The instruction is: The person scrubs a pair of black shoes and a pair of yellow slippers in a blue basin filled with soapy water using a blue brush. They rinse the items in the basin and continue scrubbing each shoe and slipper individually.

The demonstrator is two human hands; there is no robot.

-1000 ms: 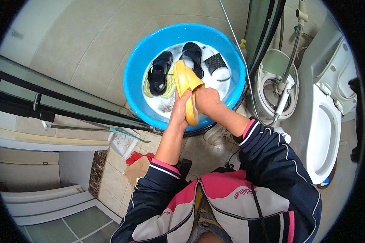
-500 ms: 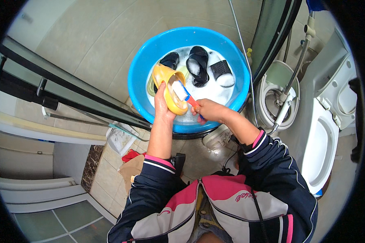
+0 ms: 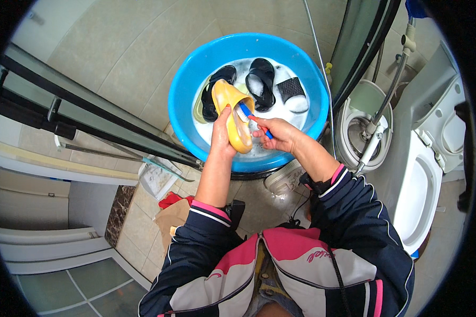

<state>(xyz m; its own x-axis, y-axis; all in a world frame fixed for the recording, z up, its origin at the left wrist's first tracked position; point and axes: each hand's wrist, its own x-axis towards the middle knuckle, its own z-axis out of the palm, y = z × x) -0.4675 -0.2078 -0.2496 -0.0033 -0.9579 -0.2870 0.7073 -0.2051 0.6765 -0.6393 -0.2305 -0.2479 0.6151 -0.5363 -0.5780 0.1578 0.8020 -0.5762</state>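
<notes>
Our left hand (image 3: 221, 138) is curled in a grip, forearm bare. Our right hand (image 3: 278, 134) is closed in a pinch, wrist bent inward.

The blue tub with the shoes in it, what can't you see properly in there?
Head view:
- Basin bottom: hidden by foamy water.
- Black slippers: partly sunk in foam.
- Brush handle: covered by the right hand.
- Yellow slipper underside: faces away, behind the left hand.
</notes>
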